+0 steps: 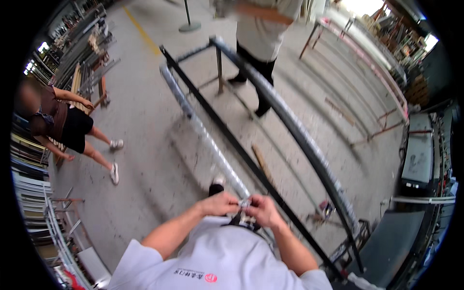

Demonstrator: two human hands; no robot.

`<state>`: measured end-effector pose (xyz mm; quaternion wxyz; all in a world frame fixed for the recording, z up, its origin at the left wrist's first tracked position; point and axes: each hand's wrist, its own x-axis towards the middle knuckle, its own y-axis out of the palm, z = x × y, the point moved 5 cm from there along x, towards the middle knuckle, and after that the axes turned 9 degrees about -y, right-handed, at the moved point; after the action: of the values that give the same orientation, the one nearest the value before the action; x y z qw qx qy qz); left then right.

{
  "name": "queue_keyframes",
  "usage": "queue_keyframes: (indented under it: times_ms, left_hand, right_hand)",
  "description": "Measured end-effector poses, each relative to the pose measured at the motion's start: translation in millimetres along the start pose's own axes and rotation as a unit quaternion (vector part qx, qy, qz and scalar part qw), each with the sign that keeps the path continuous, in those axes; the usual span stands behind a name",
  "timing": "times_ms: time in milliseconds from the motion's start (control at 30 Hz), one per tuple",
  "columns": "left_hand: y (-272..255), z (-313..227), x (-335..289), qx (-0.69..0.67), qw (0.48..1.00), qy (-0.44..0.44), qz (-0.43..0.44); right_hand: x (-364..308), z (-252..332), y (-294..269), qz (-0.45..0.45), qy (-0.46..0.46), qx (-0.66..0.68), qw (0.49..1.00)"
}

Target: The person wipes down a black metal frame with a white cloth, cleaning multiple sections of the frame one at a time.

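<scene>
My left hand [223, 204] and my right hand [261, 210] meet close in front of my waist. Their fingers pinch crumpled clear plastic film [245, 203] at the near end of a long bar [211, 145] wrapped in the same shiny film. That bar slants away to the far left, beside a dark bare bar [220, 121] lying on a metal rack. Across the rack, on its right side, rests another film-wrapped bar [285, 113]. My fingers partly hide the bar's end.
Someone in a light shirt [270, 29] stands beyond the rack, and another person in dark clothes [63, 111] is at the left. A pinkish metal frame stand [382, 67] is at the right. Dark panels [398, 241] lean at lower right; metal profiles [87, 53] are stacked at far left.
</scene>
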<state>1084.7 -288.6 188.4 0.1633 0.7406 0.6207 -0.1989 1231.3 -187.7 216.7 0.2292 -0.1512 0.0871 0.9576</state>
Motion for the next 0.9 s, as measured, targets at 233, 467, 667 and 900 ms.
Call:
queue_keyframes:
  times_ms: [233,467,667,900]
  left_hand:
    - [-37,53,25,0.059,0.989,-0.060,-0.120]
    - [-151,84,75,0.059,0.943,0.035,-0.325]
    - [-288,65,123,0.294,0.805,0.175,-0.484]
    - [-386,70,190,0.517,0.700,0.207,-0.447]
  right_hand:
    - [6,-29,-25,-0.228,-0.129,-0.367,0.892]
    - [30,-96,-78,-0.324,-0.076,-0.489,0.806]
    - [58,-114,-83,-0.315,-0.077,-0.546,0.772]
    - [61,-114,-78,-0.262,-0.053,-0.562,0.783]
